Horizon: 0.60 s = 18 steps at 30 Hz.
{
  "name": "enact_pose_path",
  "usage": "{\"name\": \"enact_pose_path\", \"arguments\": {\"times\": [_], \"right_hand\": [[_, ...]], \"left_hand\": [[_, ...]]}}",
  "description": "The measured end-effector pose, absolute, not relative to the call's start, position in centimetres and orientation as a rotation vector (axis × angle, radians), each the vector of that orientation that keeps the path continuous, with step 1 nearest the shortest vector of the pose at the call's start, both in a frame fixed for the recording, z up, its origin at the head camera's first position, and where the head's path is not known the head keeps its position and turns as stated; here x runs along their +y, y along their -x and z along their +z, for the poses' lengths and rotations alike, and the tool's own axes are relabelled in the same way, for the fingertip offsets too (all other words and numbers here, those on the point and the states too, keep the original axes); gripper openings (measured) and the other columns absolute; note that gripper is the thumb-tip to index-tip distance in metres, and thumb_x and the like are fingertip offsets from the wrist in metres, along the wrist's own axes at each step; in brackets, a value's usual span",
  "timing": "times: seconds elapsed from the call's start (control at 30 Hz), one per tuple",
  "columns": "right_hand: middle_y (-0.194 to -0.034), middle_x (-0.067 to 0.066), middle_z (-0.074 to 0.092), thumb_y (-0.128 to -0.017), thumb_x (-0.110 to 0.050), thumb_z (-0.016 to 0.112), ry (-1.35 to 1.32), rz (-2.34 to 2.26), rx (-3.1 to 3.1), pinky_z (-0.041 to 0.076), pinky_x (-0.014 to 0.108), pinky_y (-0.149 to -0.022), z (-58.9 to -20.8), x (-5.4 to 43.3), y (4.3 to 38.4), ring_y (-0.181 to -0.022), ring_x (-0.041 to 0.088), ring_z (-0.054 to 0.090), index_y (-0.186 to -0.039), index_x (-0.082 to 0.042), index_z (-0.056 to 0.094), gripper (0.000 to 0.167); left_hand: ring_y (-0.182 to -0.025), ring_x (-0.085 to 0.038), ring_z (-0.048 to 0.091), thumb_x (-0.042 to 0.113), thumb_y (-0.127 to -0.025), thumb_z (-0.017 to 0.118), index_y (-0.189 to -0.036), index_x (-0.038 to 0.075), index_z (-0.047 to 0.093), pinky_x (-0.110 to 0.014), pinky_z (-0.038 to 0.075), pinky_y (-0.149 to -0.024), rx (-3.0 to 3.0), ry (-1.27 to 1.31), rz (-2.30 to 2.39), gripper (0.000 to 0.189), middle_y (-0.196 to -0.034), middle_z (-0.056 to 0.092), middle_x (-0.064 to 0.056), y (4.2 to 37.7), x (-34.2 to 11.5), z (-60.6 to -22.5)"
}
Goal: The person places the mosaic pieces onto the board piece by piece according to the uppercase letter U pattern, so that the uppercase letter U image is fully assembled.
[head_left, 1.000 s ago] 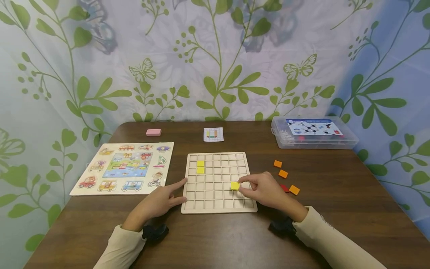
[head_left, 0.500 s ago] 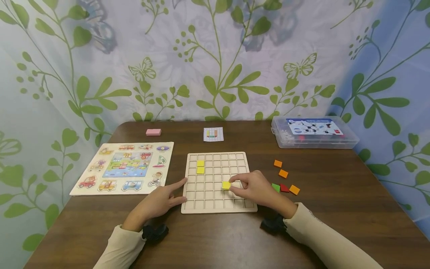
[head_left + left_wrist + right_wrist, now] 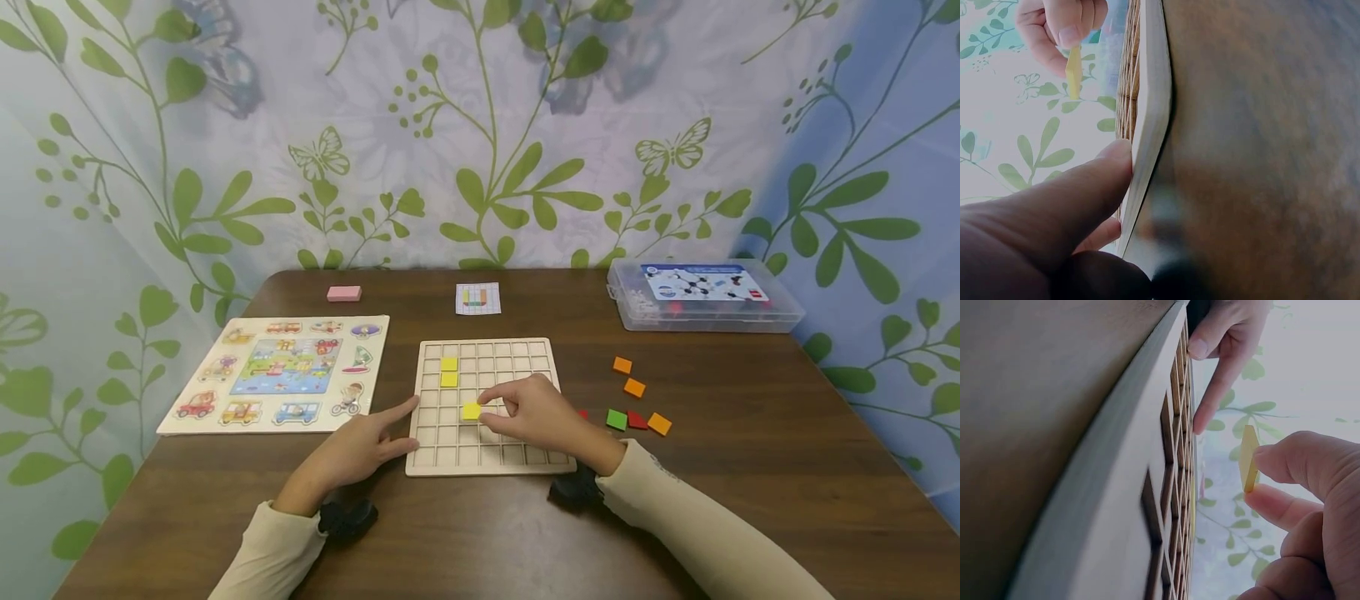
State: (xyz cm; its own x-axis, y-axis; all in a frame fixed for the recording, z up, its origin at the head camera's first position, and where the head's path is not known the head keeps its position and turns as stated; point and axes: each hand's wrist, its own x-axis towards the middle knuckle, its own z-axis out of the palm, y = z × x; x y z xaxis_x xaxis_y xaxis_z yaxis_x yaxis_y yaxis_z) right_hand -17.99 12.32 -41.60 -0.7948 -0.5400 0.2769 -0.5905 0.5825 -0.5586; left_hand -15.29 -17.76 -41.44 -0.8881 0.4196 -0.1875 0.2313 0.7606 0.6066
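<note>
My right hand (image 3: 528,412) pinches a yellow square tile (image 3: 471,412) between thumb and forefinger. In the right wrist view the tile (image 3: 1249,459) is held on edge, raised off the wooden grid board (image 3: 1104,481). Two more yellow tiles (image 3: 448,372) sit in neighbouring cells, one below the other, near the board's upper left. My left hand (image 3: 352,450) touches the left edge of the grid board (image 3: 491,460) with its thumb and extended forefinger. Up close, the left thumb (image 3: 1100,178) rests against the board's rim.
Right of the board lie orange tiles (image 3: 634,388), red tiles (image 3: 636,419) and a green tile (image 3: 617,420). A small pattern card (image 3: 477,299), a pink block (image 3: 344,293) and a clear plastic case (image 3: 705,296) stand behind. A picture puzzle (image 3: 277,375) lies at left.
My right hand has carried the yellow tile leftward across the board, uncovering the green tile and part of a red one at right. The left hand has stayed at the board's edge.
</note>
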Motion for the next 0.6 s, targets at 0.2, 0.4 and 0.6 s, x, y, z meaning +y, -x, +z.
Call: {"name": "enact_pose_path", "arguments": {"times": [0.2,0.4,0.6], "right_hand": [[-0.048,-0.017,0.030,-0.090,-0.028,0.078,-0.958,1.021,-2.712,0.028,0.023,-0.049,-41.6,11.6,18.5,-0.046,0.000,0.024,-0.106,-0.019,0.081,0.018],[-0.048,-0.016,0.028,-0.091,-0.028,0.077,-0.984,1.086,-2.741,0.028,0.023,-0.049,-41.7,10.8,18.9,-0.045,0.001,0.023,-0.107,-0.018,0.081,0.019],[-0.046,-0.016,0.030,-0.091,-0.031,0.076,-0.993,1.084,-2.762,0.030,0.023,-0.050,-41.6,9.9,19.4,-0.044,0.002,0.025,-0.107,-0.020,0.081,0.019]], "left_hand": [[-0.050,-0.010,0.036,0.039,-0.099,0.068,-0.159,0.020,0.041,-0.027,0.034,-0.051,2.643,-0.492,0.851,0.068,-0.058,0.044,0.005,15.4,-17.8,-41.5],[-0.049,-0.010,0.036,0.039,-0.099,0.068,-0.159,0.020,0.040,-0.027,0.035,-0.051,2.640,-0.491,0.843,0.068,-0.058,0.045,0.005,15.4,-17.8,-41.6],[-0.049,-0.010,0.036,0.040,-0.099,0.068,-0.159,0.022,0.041,-0.029,0.035,-0.052,2.649,-0.472,0.832,0.068,-0.058,0.045,0.004,15.5,-17.7,-41.5]]}}
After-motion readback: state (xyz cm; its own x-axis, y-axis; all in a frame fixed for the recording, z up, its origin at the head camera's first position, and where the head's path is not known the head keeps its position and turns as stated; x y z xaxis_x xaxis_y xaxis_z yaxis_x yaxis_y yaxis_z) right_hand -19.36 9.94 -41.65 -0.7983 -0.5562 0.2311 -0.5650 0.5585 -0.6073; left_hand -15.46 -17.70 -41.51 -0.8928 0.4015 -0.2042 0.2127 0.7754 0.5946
